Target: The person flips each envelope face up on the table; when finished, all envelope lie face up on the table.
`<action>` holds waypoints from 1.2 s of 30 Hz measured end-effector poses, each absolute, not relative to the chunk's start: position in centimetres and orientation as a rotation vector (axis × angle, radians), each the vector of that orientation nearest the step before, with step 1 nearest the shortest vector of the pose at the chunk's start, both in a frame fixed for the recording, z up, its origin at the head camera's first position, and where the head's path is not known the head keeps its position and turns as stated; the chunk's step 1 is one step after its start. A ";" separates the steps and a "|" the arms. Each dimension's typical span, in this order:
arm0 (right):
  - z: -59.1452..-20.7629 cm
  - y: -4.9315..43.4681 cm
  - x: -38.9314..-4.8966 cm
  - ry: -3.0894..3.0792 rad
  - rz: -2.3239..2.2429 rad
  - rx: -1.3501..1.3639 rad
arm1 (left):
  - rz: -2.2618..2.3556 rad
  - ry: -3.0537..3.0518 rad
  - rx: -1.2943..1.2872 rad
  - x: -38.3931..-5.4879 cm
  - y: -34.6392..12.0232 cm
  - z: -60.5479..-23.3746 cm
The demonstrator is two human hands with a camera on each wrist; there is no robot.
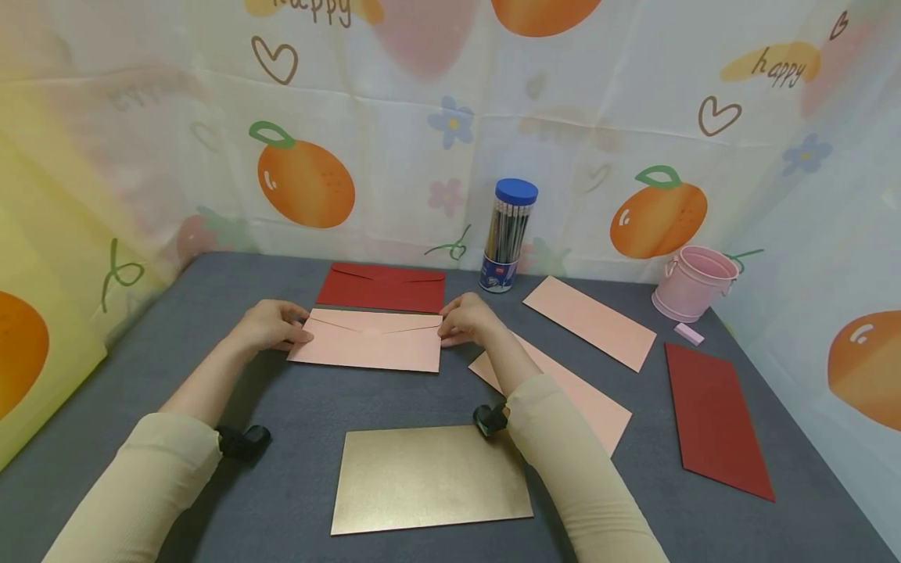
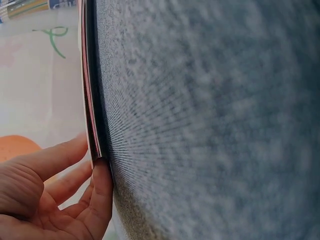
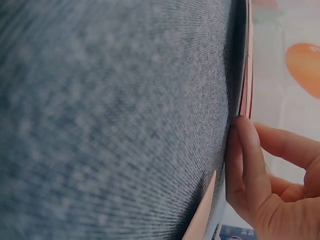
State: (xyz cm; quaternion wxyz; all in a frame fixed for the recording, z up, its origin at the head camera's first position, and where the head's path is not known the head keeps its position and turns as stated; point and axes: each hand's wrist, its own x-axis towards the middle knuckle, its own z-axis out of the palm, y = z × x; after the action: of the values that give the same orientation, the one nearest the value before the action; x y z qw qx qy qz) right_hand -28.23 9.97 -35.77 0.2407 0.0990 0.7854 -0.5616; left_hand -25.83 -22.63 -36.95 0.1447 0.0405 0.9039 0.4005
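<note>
A pink envelope (image 1: 373, 348), its flap side up, is held by both hands just in front of a red envelope (image 1: 383, 288). My left hand (image 1: 271, 327) pinches its left edge. In the left wrist view, the thumb (image 2: 65, 152) lies on the upper face and a finger (image 2: 102, 187) sits under the edge. The right edge is gripped by my right hand (image 1: 470, 319). In the right wrist view, fingertips (image 3: 246, 130) meet the envelope's edge (image 3: 248, 95), close above the dark cloth.
A gold envelope (image 1: 429, 481) lies nearest me, partly under my right wrist. Pink envelopes (image 1: 591, 322) and another red envelope (image 1: 718, 422) lie to the right. Behind stand a blue-lidded tub of pencils (image 1: 508, 234) and a pink bucket (image 1: 693, 285), with a small pink block (image 1: 689, 334) beside it.
</note>
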 end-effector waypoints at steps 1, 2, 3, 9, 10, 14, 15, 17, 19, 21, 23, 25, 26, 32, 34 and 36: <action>-35.7 10.0 -28.2 2.149 -1.539 0.271 | 1.154 2.608 0.110 -25.8 -22.6 -37.0; -35.7 9.9 -28.2 2.149 -1.542 0.272 | 1.151 2.612 0.102 -25.8 -22.6 -37.0; -35.7 9.9 -28.2 2.148 -1.544 0.274 | 1.148 2.615 0.097 -25.8 -22.6 -37.1; -35.7 9.9 -28.2 2.137 -1.564 0.288 | 1.115 2.647 0.077 -25.8 -22.6 -37.0; -35.7 9.9 -28.2 2.136 -1.565 0.288 | 1.108 2.654 0.076 -25.8 -22.6 -37.0; -35.7 9.9 -28.2 2.129 -1.571 0.287 | 1.091 2.671 0.071 -25.7 -22.4 -36.9; -35.7 9.9 -28.2 2.128 -1.570 0.286 | 1.085 2.675 0.072 -25.7 -22.4 -36.9; -35.7 9.9 -28.3 2.126 -1.572 0.282 | 1.075 2.681 0.073 -25.7 -22.3 -36.9; -35.7 9.9 -28.3 2.123 -1.575 0.276 | 1.065 2.684 0.073 -25.6 -22.3 -36.8; -35.7 10.0 -28.2 2.122 -1.579 0.271 | 1.056 2.688 0.071 -25.7 -22.2 -36.8; -35.8 10.1 -28.2 2.118 -1.585 0.267 | 1.052 2.689 0.066 -25.6 -22.2 -36.8; -35.8 10.1 -28.2 2.117 -1.591 0.262 | 1.044 2.693 0.061 -25.6 -22.1 -36.7; -35.7 10.1 -28.2 2.118 -1.592 0.259 | 1.041 2.696 0.058 -25.7 -22.1 -36.7; -35.4 10.3 -28.0 2.120 -1.578 0.222 | 1.019 2.718 0.067 -25.8 -22.0 -36.8; -35.2 10.5 -28.0 2.123 -1.572 0.202 | 1.004 2.725 0.071 -25.8 -21.9 -36.8; -34.9 10.7 -27.9 2.132 -1.565 0.181 | 0.967 2.749 0.083 -25.9 -21.9 -36.8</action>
State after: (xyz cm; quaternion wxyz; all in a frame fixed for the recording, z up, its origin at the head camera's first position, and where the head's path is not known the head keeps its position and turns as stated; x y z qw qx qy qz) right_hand -27.94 10.70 -34.93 0.2428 0.0661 0.7802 -0.5727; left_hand -25.86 -21.87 -36.80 0.1131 0.0283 0.9369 0.3296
